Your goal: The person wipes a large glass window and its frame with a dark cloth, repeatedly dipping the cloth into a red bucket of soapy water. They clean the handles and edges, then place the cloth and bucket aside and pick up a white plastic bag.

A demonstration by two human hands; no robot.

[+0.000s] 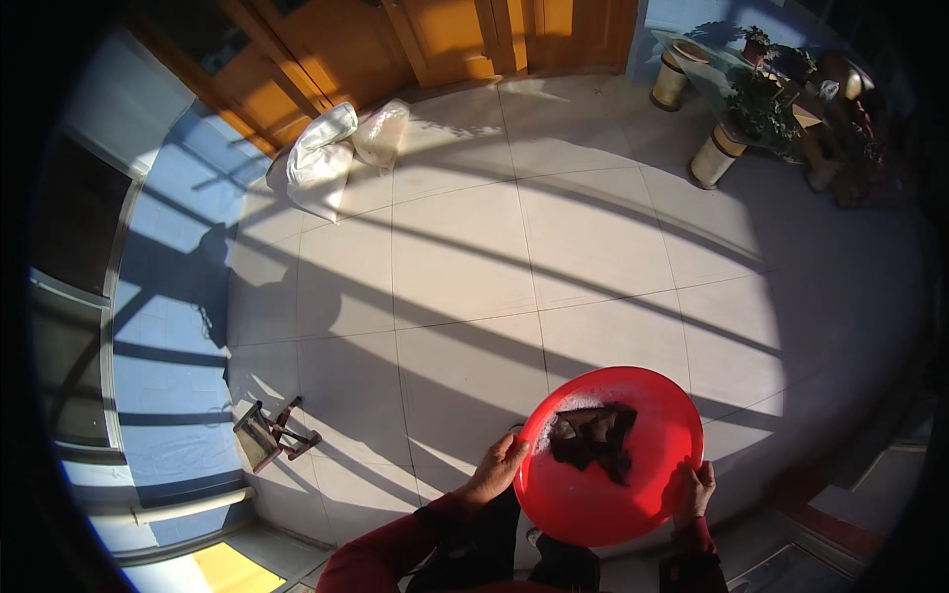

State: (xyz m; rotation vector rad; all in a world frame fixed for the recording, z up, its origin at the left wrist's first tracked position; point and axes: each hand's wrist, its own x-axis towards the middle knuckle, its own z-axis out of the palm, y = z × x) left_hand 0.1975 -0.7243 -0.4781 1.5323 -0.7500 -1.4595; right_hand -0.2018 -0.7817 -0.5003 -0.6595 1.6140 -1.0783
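Note:
Both hands carry a round red plastic basin (645, 400) in front of my body. My left hand (498, 468) grips its rim on the left side, thumb on top. On the opposite rim, my right hand (695, 491) has hold of the basin, its fingers partly in shade. Inside lies a crumpled dark cloth (593, 437) in water, with white suds along the upper left wall. The undersides of both hands are hidden.
A small folding stool (259, 439) stands by the blue wall at left. White sacks (320, 167) rest near the orange wooden doors (437, 41). Potted plants (764, 111) and a glass-topped table (693, 63) on round supports occupy the upper right. Pale tiles (467, 259) cover the floor.

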